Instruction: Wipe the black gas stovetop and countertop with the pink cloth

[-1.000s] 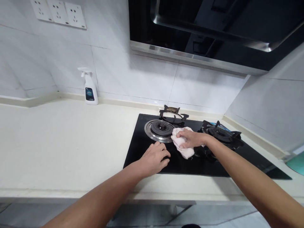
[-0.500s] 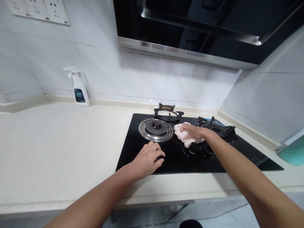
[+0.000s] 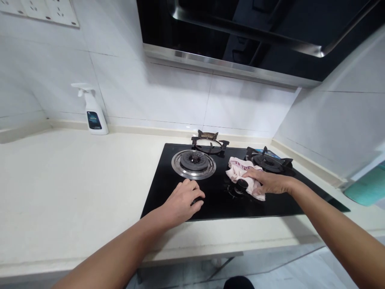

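Note:
A pale pink cloth [image 3: 239, 170] with dark red markings lies partly spread on the black glass gas stove [image 3: 216, 204]. My right hand [image 3: 264, 182] presses and grips its right part, beside a black control knob [image 3: 241, 186]. My left hand [image 3: 185, 200] rests low at the stove's front left with curled fingers. A dark shape shows between its thumb and fingers, too hidden to name. Just behind that hand is the bare left burner [image 3: 194, 161] in its steel ring. Its black pan support [image 3: 209, 144] sits off it, at the stove's back edge.
The right burner [image 3: 267, 162] carries its pan support. A white spray bottle [image 3: 95, 116] stands by the wall on the cream counter [image 3: 75, 192]. A dark range hood [image 3: 240, 44] hangs above the stove. Something green [image 3: 367, 186] is at the far right.
My right hand has moved right and toward me with the cloth, which is now more spread out. The knob beside it shows more clearly. My left hand keeps its place on the stove.

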`<state>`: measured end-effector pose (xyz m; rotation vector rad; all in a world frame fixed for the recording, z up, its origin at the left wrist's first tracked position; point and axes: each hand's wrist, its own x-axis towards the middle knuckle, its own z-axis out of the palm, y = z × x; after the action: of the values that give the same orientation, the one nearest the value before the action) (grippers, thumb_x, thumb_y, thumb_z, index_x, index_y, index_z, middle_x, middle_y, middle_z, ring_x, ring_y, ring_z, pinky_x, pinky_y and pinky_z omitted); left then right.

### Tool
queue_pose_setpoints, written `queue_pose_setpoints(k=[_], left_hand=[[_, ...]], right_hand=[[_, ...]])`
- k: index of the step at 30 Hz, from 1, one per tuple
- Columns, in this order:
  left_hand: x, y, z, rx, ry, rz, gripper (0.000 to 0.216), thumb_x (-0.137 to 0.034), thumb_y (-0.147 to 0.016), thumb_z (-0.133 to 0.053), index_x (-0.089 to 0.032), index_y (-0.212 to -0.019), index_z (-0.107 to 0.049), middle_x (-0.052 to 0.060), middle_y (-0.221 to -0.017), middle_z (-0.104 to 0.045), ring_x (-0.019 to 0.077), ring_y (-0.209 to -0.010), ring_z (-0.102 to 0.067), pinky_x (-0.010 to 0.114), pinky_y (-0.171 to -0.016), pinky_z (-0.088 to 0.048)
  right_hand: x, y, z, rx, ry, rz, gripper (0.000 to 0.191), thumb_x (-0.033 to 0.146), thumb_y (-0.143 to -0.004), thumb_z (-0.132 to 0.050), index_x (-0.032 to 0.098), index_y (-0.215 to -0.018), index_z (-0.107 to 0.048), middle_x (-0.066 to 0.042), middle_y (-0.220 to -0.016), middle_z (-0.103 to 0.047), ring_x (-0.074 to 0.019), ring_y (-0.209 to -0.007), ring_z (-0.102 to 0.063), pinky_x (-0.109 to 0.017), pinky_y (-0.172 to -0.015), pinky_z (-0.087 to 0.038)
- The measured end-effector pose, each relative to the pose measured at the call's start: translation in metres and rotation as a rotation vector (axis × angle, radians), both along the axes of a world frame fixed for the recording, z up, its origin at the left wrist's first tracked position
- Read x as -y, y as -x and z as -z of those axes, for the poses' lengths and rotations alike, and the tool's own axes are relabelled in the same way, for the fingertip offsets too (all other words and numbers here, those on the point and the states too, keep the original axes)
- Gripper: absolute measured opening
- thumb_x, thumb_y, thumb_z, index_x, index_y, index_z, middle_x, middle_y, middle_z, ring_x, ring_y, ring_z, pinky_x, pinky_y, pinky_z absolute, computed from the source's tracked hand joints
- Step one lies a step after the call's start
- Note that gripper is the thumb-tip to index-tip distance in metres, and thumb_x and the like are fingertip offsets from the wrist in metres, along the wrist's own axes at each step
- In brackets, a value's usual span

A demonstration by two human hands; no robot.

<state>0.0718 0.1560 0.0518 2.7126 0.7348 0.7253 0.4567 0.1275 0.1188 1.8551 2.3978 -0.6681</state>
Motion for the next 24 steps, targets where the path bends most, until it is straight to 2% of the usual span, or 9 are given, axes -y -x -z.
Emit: queue_pose_setpoints(k=[6,9,11,15,18,22,24], left_hand=[[0.0,0.0,0.0,0.006,-0.003,0.013,0.015,-0.021,-0.095,-0.063,-0.022,-0.108,-0.072,0.005,-0.107,-0.063,0.0219,-0.102,-0.054,0.039,-0.091,-0.044],[-0.001,0.0,-0.001,0.008,-0.002,0.019,0.016,-0.021,-0.095,-0.063,-0.022,-0.108,-0.072,0.005,-0.107,-0.063,0.0221,-0.103,-0.054,0.039,-0.091,-0.044],[-0.001,0.0,-0.001,0.011,0.003,0.021,0.016,-0.02,-0.095,-0.063,-0.022,-0.108,-0.072,0.005,-0.107,-0.063,0.0221,-0.103,-0.054,0.039,-0.091,-0.044],[-0.001,0.0,-0.003,0.002,0.015,0.013,0.016,-0.021,-0.095,-0.063,-0.022,-0.108,-0.072,0.005,-0.107,-0.063,0.0223,-0.103,-0.054,0.04,-0.092,-0.045],[-0.001,0.0,-0.004,-0.006,0.017,0.012,0.016,-0.02,-0.095,-0.063,-0.022,-0.108,-0.072,0.005,-0.107,-0.063,0.0225,-0.102,-0.054,0.04,-0.092,-0.045],[0.0,0.001,-0.005,-0.014,0.028,0.014,0.016,-0.02,-0.095,-0.064,-0.022,-0.108,-0.072,0.006,-0.107,-0.063,0.0228,-0.102,-0.054,0.041,-0.092,-0.045],[0.0,0.001,-0.004,-0.015,0.033,0.016,0.017,-0.02,-0.095,-0.063,-0.022,-0.109,-0.072,0.006,-0.108,-0.063,0.023,-0.103,-0.054,0.041,-0.092,-0.045]], right_hand=[[-0.024,0.009,0.002,0.103,-0.071,0.104,0.059,0.03,-0.065,-0.077,0.025,-0.122,-0.064,-0.006,-0.129,-0.057,-0.0275,-0.117,-0.056,-0.031,-0.1,-0.044],[-0.037,0.009,0.002,0.16,-0.157,0.172,0.052,0.028,-0.072,-0.074,0.022,-0.123,-0.064,-0.008,-0.127,-0.06,-0.0266,-0.114,-0.058,-0.03,-0.095,-0.045],[-0.046,0.009,0.005,0.206,-0.209,0.253,0.052,0.028,-0.079,-0.07,0.02,-0.129,-0.06,-0.012,-0.126,-0.062,-0.0293,-0.112,-0.06,-0.034,-0.094,-0.045],[-0.057,0.012,0.012,0.312,-0.249,0.393,0.06,0.036,-0.083,-0.07,0.016,-0.137,-0.054,-0.02,-0.117,-0.067,-0.0384,-0.109,-0.063,-0.044,-0.092,-0.045],[-0.058,0.012,0.011,0.312,-0.236,0.398,0.065,0.044,-0.083,-0.071,0.015,-0.139,-0.055,-0.022,-0.118,-0.068,-0.0416,-0.112,-0.062,-0.047,-0.094,-0.045],[-0.046,-0.001,0.0,0.191,-0.177,0.349,0.067,0.064,-0.085,-0.065,0.022,-0.137,-0.061,-0.013,-0.125,-0.069,-0.0347,-0.113,-0.064,-0.041,-0.098,-0.048],[-0.037,-0.013,-0.005,0.119,-0.16,0.33,0.063,0.067,-0.088,-0.058,0.026,-0.136,-0.065,-0.007,-0.129,-0.068,-0.0311,-0.116,-0.065,-0.037,-0.1,-0.049]])
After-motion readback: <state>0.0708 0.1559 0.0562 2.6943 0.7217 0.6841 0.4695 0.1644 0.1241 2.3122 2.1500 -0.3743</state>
